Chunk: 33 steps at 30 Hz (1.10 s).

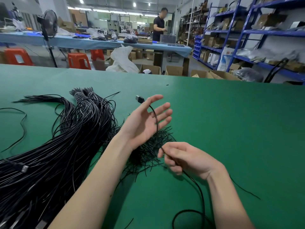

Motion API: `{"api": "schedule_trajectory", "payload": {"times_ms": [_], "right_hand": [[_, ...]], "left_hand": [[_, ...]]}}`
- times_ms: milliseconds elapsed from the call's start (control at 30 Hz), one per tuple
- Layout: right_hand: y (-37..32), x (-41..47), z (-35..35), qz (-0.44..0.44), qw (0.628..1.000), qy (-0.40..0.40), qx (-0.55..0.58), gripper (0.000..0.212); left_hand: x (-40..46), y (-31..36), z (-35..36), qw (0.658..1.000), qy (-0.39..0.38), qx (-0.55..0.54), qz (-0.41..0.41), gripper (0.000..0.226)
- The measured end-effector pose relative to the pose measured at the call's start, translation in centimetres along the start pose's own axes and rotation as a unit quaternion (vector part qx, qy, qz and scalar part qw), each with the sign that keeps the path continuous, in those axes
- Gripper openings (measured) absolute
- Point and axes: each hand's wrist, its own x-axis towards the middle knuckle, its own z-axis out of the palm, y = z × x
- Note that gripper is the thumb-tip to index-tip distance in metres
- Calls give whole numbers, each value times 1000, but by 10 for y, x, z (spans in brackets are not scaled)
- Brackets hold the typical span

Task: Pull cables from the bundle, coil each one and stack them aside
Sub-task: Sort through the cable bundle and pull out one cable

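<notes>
Slack USB cable (200, 194) loops nearest, pinched in the right hand (184, 158); its plug end lies across the left hand (146, 119), fingers straight and released. Unheld, it may slip off toward the bundle (57, 146) on the bench (231, 121).

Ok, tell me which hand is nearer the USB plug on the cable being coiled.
Left. The left hand is open with the USB plug sticking out just past its fingers. The right hand pinches the same cable lower down, nearer the person.

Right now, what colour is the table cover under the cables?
Green; the table cover shows plainly in the head view, with the black cable bundle lying on it.
</notes>
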Motion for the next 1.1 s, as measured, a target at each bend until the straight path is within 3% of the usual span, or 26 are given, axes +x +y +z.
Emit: {"api": "schedule_trajectory", "payload": {"times_ms": [133,267,433,533,667,867,967,1100], "right_hand": [[1,1,0,17,997,30,-67,33],[-4,3,3,48,999,-3,-9,51],[-2,9,14,75,996,-11,-50,34],[0,13,20,100,992,-4,-79,36],[0,11,14,96,991,51,-77,32],[4,11,7,78,988,127,-31,25],[8,16,4,51,976,210,38,22],[12,22,6,28,967,238,85,23]], "left_hand": [[-1,3,-2,997,12,-61,-42,29],[3,-1,0,996,45,-59,-52,30],[4,3,-1,994,40,-89,-54,41],[0,6,-2,995,-5,-34,-91,57],[-5,11,0,988,-27,86,-125,51],[-2,5,14,988,75,89,-103,34],[4,-6,16,980,184,50,-61,23],[7,-13,16,959,279,-47,-16,26]]}}
